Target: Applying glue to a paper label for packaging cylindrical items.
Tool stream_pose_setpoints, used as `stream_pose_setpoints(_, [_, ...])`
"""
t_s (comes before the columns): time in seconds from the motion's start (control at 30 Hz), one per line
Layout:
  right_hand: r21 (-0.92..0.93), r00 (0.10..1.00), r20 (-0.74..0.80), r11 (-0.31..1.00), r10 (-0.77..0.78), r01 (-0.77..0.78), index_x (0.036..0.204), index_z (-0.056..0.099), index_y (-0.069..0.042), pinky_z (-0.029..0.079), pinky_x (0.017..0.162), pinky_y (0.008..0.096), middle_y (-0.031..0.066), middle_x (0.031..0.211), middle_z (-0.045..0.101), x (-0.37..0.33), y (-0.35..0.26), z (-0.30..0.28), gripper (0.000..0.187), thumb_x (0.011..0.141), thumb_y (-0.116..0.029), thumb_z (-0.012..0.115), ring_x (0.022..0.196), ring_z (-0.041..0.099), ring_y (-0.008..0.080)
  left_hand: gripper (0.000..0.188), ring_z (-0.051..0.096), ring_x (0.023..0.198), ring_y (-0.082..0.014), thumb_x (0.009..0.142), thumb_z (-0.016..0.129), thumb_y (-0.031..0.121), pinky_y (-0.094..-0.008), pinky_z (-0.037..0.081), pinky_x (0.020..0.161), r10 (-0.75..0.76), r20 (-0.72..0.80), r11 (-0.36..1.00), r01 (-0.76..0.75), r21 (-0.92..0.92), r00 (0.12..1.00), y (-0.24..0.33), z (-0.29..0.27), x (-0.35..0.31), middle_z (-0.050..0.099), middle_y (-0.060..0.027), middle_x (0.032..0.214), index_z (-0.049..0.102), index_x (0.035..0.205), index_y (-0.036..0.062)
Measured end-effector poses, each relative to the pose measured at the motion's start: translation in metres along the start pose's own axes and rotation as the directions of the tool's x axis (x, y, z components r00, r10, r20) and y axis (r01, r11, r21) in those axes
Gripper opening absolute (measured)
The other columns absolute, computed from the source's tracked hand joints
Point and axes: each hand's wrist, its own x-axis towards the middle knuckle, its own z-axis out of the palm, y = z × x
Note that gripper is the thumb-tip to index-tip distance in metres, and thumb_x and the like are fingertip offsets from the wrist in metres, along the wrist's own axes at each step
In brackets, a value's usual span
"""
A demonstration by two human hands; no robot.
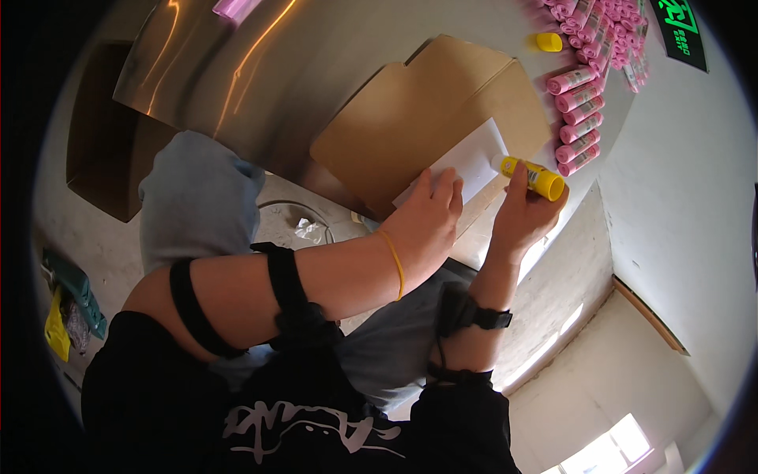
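My right hand (525, 217) grips a yellow glue stick (543, 182) between thumb and fingers. The stick is tilted, its white end against the right edge of a white sheet of paper (480, 154). That sheet lies on a flat piece of brown cardboard (410, 103) with a cut, notched outline. My left hand (430, 213) rests on the paper's near edge, fingers laid out on it and nothing grasped. A yellow cap (549, 42) stands on the table, beyond the cardboard to the right.
The shiny metal table (260, 79) carries many pink rolls (580, 103), lined up and piled at the far right. A pink item (235, 9) lies at the far edge. An open cardboard box (99, 134) stands on the floor at left, near bags (71, 304).
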Motion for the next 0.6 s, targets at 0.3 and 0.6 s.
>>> stream_pose_setpoints(0.3, [0.121, 0.981, -0.170, 0.990, 0.094, -0.073, 0.102, 0.047, 0.003, 0.053, 0.058, 0.0206, 0.0121, 0.092, 0.063, 0.000, -0.003, -0.007, 0.028, 0.085, -0.006, 0.067, 0.072, 0.063, 0.0140, 0.034, 0.039, 0.121, -0.0340, 0.076, 0.057, 0.021, -0.0460, 0.033, 0.102, 0.005, -0.004, 1.000, -0.005, -0.023, 1.000, 0.000, 0.002, -0.001, 0.048, -0.0181, 0.130, 0.071, 0.097, -0.0005])
stream_pose_setpoints(0.6, [0.095, 0.998, 0.065, 0.995, 0.013, -0.019, 0.100, 0.050, 0.001, 0.051, 0.060, 0.0241, 0.0105, 0.095, 0.061, -0.025, -0.004, -0.004, 0.028, 0.082, -0.007, 0.070, 0.077, 0.061, 0.0145, 0.034, 0.038, 0.124, -0.0341, 0.076, 0.057, 0.021, -0.0462, 0.033, 0.102, -0.016, -0.030, 1.000, 0.016, 0.005, 0.999, 0.002, 0.004, 0.001, 0.050, -0.0180, 0.129, 0.070, 0.097, -0.0019])
